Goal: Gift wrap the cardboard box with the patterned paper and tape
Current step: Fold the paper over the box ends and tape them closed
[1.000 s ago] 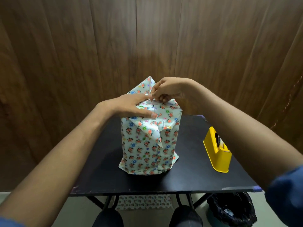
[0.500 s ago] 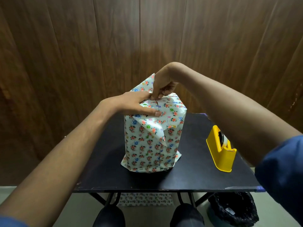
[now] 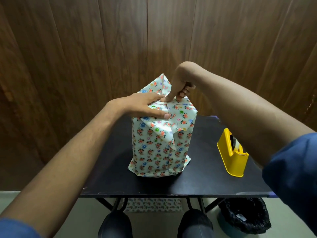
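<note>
Wrapped box [image 3: 161,145] upright, long axis vertical, rear flap [image 3: 160,83] apparently skyward.

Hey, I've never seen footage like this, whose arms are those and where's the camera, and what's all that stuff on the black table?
There is no machine here. The camera sits on a person's head, looking forward and down, so the two arms are theirs. On the black table stands a box wrapped in flowered paper. The left hand lies flat on its top, holding folds down. The right hand presses one fingertip into the top fold, other fingers curled; neither has a grip on anything. An unfolded flap sticks up behind. A yellow tape dispenser waits at the right.
</note>
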